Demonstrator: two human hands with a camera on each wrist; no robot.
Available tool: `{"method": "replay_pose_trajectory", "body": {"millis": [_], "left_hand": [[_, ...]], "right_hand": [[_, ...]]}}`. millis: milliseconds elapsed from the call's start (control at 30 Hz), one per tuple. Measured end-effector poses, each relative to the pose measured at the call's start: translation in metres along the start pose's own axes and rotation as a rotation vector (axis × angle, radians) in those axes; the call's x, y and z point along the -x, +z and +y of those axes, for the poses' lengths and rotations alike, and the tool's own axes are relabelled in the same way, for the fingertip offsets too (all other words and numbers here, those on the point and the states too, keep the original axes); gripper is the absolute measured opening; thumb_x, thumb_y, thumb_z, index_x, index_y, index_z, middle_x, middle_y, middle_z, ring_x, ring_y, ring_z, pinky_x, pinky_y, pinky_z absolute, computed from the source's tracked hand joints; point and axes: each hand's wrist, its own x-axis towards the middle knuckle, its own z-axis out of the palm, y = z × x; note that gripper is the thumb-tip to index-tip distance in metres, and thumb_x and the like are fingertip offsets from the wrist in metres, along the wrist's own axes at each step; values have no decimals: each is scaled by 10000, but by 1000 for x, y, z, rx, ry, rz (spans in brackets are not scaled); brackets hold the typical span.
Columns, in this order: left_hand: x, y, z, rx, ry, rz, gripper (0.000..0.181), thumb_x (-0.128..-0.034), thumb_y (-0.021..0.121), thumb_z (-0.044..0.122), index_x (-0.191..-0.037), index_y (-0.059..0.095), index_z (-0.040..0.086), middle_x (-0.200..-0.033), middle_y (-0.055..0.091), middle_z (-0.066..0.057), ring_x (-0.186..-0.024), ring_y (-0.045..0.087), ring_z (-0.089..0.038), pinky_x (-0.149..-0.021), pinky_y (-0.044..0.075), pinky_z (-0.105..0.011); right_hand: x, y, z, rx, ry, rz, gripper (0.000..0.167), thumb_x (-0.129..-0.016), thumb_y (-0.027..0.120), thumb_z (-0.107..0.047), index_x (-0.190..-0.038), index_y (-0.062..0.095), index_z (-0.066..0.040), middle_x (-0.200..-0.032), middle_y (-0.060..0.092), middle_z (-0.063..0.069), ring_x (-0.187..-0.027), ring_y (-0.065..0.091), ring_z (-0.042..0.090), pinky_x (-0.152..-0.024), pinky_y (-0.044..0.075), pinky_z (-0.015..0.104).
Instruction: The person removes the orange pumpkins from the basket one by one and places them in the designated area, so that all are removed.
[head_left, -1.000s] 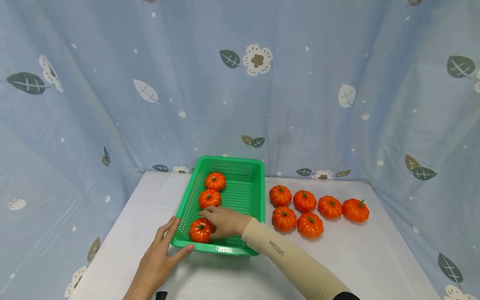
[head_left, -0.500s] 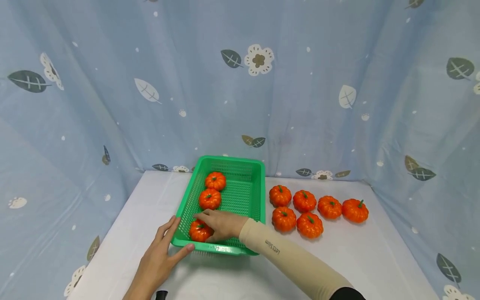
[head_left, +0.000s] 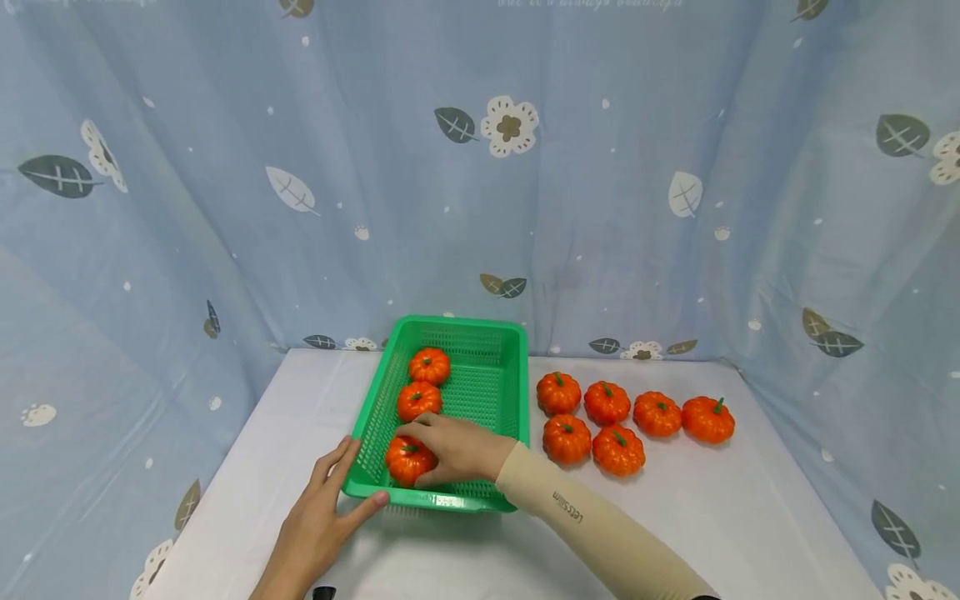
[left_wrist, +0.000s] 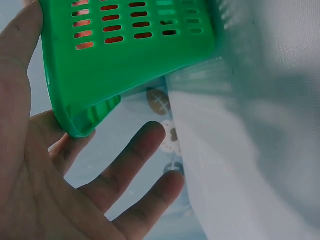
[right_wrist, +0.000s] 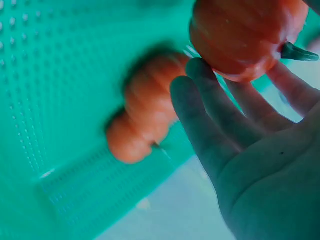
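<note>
A green plastic basket with slotted walls stands on the white table. Inside, two small orange pumpkins sit in a line along its left side. Nearer the front corner, my right hand grips a third pumpkin, its fingers over the far side and its thumb at the near side. In the right wrist view this pumpkin touches the fingers, green stem sideways. My left hand holds the basket's near left corner, thumb at the near rim, fingers along the left rim; two fingers spread free below.
Several more orange pumpkins lie in two rows on the table, right of the basket. A blue patterned curtain hangs behind the table and along both sides.
My right hand and the pumpkin in it have shifted slightly right within the basket since half a second ago. The left hand keeps its place at the corner. The head view has tilted slightly.
</note>
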Motion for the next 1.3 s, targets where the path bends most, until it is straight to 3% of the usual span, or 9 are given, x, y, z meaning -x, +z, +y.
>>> {"method": "replay_pose_trajectory", "body": {"millis": [333, 467, 667, 833, 1033, 1133, 1300], "left_hand": [[-1, 2, -2, 1, 20, 20, 939, -869, 624, 718, -1622, 277, 276, -1637, 279, -2, -1403, 420, -348, -981, 431, -649], [-1, 3, -2, 0, 8, 15, 944, -865, 622, 724, -1624, 262, 294, -1642, 270, 4, -1414, 408, -340, -981, 428, -645], [0, 2, -3, -1, 4, 14, 933, -875, 635, 701, -1626, 252, 301, -1642, 263, 11, -1418, 402, -347, -973, 424, -661], [0, 1, -3, -4, 1, 11, 926, -881, 642, 687, -1626, 248, 305, -1639, 265, 18, -1414, 407, -350, -975, 425, -660], [0, 2, -3, 0, 2, 8, 925, -884, 649, 675, -1628, 240, 306, -1639, 260, 19, -1419, 399, -351, -978, 425, -658], [0, 2, -2, 10, -7, 0, 926, -886, 644, 678, -1629, 231, 311, -1643, 249, 19, -1428, 384, -350, -983, 419, -659], [0, 2, -2, 17, -11, -2, 926, -883, 636, 689, -1629, 229, 318, -1646, 244, 17, -1429, 381, -351, -984, 417, -660]], "right_hand": [[52, -41, 0, -167, 5, 195, 767, -876, 799, -449, -1525, 444, -247, -1457, 502, -5, -1216, 573, 152, -957, 526, 316], [77, -49, 3, -230, 43, 245, 774, -875, 794, -464, -1535, 430, -287, -1499, 463, -31, -1298, 526, 150, -1000, 510, 361], [117, -51, 15, -294, 92, 370, 765, -863, 790, -504, -1521, 423, -375, -1497, 430, -139, -1243, 539, 85, -928, 548, 371], [150, -48, 33, -299, 171, 479, 771, -850, 785, -539, -1515, 422, -396, -1508, 427, -152, -1276, 523, 137, -949, 532, 466], [194, -40, 59, -319, 324, 571, 776, -846, 803, -510, -1514, 431, -378, -1505, 454, -104, -1282, 509, 204, -982, 493, 546], [215, -37, 72, -300, 389, 607, 788, -844, 806, -506, -1521, 428, -366, -1521, 448, -81, -1295, 496, 198, -997, 487, 512], [246, -35, 91, -231, 484, 627, 814, -847, 811, -488, -1535, 434, -268, -1513, 464, -4, -1246, 528, 198, -947, 509, 332]]}}
